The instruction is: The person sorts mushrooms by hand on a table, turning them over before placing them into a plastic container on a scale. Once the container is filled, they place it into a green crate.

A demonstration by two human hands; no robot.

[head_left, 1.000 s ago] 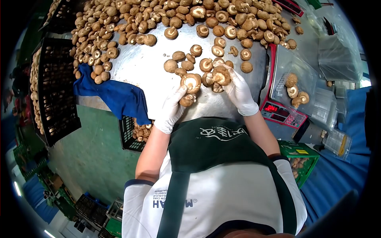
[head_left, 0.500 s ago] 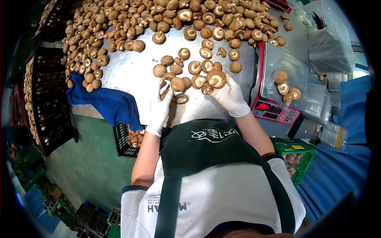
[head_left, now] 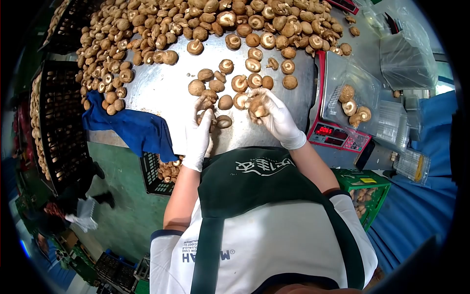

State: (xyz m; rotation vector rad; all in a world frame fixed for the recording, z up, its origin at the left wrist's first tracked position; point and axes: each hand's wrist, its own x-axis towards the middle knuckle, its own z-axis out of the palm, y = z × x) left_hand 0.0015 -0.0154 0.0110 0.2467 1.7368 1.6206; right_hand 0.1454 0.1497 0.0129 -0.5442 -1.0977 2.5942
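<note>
Both of my hands wear white gloves over the metal table (head_left: pixel 159 90). My left hand (head_left: pixel 198 130) has its fingers closed round mushrooms, partly hidden by the fingers; a dark-capped mushroom (head_left: pixel 223 121) lies just right of it. In my right hand (head_left: pixel 278 120) is a mushroom (head_left: pixel 258 107), held between thumb and fingers. Loose mushrooms (head_left: pixel 240 83) lie scattered beyond the hands, in front of a large heap (head_left: pixel 196 19). On the red scale (head_left: pixel 338 137), a clear plastic tray (head_left: pixel 333 95) holds several mushrooms (head_left: pixel 349 107); the red display is lit.
A blue cloth (head_left: pixel 129 128) hangs over the table's left edge. Black crates (head_left: pixel 66 127) of mushrooms stand at the left, and a green crate (head_left: pixel 374 203) is at the lower right. Clear containers (head_left: pixel 391 120) are stacked beyond the scale. Another person (head_left: pixel 54 213) is at the lower left.
My right hand has moved left, and the mushroom in it has turned and shifted left. A mushroom near my left fingers now lies apart on the table. Another person has appeared at the lower left.
</note>
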